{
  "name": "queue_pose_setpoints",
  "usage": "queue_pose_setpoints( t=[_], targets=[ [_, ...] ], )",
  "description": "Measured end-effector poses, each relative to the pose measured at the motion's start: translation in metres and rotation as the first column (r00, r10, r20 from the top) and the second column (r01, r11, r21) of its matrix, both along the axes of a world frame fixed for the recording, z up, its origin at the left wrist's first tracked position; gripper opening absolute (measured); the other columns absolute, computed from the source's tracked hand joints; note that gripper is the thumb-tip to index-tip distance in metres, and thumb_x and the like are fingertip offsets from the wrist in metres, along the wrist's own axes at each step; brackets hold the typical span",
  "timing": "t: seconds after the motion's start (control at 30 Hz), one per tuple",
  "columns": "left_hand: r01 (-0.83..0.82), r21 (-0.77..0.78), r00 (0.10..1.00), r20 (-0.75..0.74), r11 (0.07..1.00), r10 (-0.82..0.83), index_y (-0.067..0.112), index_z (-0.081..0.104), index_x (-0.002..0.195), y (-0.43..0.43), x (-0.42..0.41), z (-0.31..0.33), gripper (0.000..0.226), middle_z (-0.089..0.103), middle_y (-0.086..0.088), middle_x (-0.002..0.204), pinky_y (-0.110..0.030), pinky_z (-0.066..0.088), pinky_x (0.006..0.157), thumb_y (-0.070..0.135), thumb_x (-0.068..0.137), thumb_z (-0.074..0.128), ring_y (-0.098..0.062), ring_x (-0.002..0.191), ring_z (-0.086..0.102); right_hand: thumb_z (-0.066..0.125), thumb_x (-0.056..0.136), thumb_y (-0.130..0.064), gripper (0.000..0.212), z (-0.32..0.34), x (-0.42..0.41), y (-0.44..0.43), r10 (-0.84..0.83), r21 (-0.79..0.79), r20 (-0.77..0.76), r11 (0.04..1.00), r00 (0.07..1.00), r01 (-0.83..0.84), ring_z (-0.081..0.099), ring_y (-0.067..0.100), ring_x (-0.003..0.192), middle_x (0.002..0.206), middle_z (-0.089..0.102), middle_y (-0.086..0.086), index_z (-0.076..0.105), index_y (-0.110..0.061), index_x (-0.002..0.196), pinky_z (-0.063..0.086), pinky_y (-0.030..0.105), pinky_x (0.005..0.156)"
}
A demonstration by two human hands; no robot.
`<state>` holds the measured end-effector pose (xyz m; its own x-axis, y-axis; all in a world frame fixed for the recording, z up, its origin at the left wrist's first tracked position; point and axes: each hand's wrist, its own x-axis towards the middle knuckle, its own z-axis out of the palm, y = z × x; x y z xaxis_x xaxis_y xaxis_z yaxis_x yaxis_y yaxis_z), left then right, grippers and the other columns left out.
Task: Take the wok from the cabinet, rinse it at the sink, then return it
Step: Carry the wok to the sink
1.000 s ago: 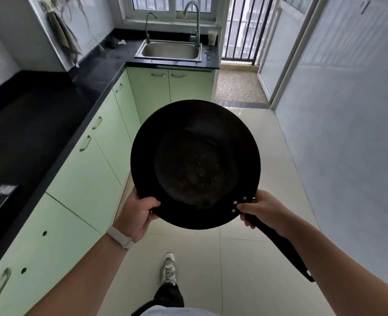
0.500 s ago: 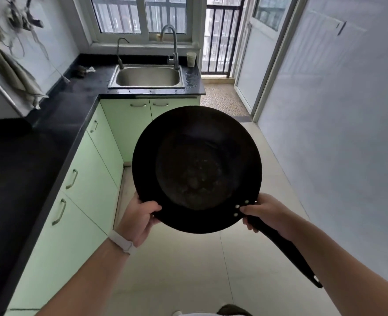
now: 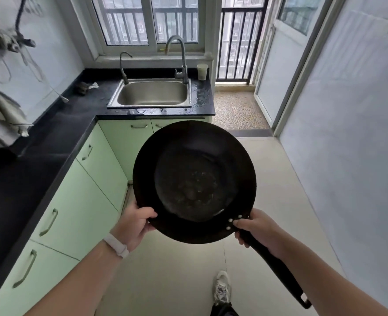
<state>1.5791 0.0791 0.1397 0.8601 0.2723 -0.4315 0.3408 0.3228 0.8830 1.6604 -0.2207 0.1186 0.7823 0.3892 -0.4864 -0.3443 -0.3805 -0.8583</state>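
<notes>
A round black wok (image 3: 194, 181) with a long black handle is held in front of me above the floor, its inside facing up. My left hand (image 3: 134, 224) grips the near-left rim. My right hand (image 3: 258, 231) is closed around the handle just behind the three rivets. The steel sink (image 3: 152, 94) sits in the black counter under the window straight ahead, with a tall tap (image 3: 179, 58) at its right back corner and a smaller tap (image 3: 123, 67) at its left. Pale green cabinets (image 3: 83, 201) run under the counter along the left.
A black counter (image 3: 17, 174) runs along the left and turns to the sink. A paper cup (image 3: 202, 71) stands right of the tap. A cloth and scrubber (image 3: 85, 86) lie left of the sink. A barred balcony door (image 3: 238, 39) opens ahead right; a white wall (image 3: 348, 133) closes the right side.
The sink and window have come closer and larger in view as I walk forward. Both hands keep the same hold on the wok, which stays level in front of me.
</notes>
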Motion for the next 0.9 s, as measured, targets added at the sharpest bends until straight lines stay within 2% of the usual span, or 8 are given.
queue_pose_setpoints(
  t=[0.27,0.53,0.67,0.77,0.9],
  targets=[
    [-0.099,0.002,0.995,0.032,0.995,0.099,0.017,0.055,0.130,-0.030,0.123,0.022,0.058,0.068,-0.014,0.123,-0.045,0.059,0.077,-0.020,0.087,0.042,-0.037,0.113,0.064,0.057,0.094,0.000,0.006,0.016,0.149,-0.022,0.065,0.027,0.012,0.998,0.998,-0.065,0.062,0.027,0.055,0.064,0.067,0.015,0.062,0.002,0.097,0.048,0.033,0.052],
    [-0.146,-0.003,0.988,0.046,0.989,0.146,0.014,0.055,0.132,-0.017,0.197,0.017,0.060,0.068,-0.016,0.124,-0.048,0.058,0.081,-0.020,0.085,0.041,-0.040,0.115,0.062,0.055,0.095,0.000,0.008,0.030,0.236,-0.006,0.169,0.014,0.025,0.985,0.985,-0.170,0.062,0.024,0.056,0.065,0.066,0.013,0.061,-0.002,0.090,0.049,0.031,0.051],
    [-0.179,-0.039,0.983,0.042,0.983,0.181,0.012,0.057,0.131,0.004,0.233,0.003,0.060,0.067,-0.020,0.124,-0.043,0.057,0.077,-0.016,0.078,0.047,-0.042,0.115,0.062,0.055,0.095,0.001,0.008,0.027,0.275,0.013,0.176,0.006,0.018,0.984,0.984,-0.176,0.062,0.024,0.055,0.066,0.065,0.015,0.062,-0.002,0.091,0.049,0.031,0.050],
    [-0.162,-0.061,0.986,0.039,0.985,0.164,0.011,0.058,0.128,0.022,0.267,-0.003,0.057,0.069,-0.018,0.121,-0.047,0.057,0.081,-0.020,0.083,0.042,-0.040,0.112,0.064,0.055,0.095,0.001,0.009,0.021,0.308,0.032,0.173,-0.018,0.006,0.985,0.985,-0.173,0.062,0.024,0.055,0.066,0.065,0.015,0.061,-0.002,0.090,0.048,0.031,0.050],
    [-0.179,-0.089,0.983,0.014,0.980,0.181,0.005,0.057,0.129,0.060,0.325,-0.015,0.058,0.069,-0.020,0.122,-0.049,0.057,0.088,-0.014,0.075,0.048,-0.041,0.115,0.063,0.055,0.094,0.001,0.009,0.013,0.364,0.073,0.158,-0.048,0.011,0.986,0.987,-0.157,0.062,0.025,0.056,0.066,0.065,0.015,0.062,-0.002,0.089,0.048,0.032,0.051]
  ],
)
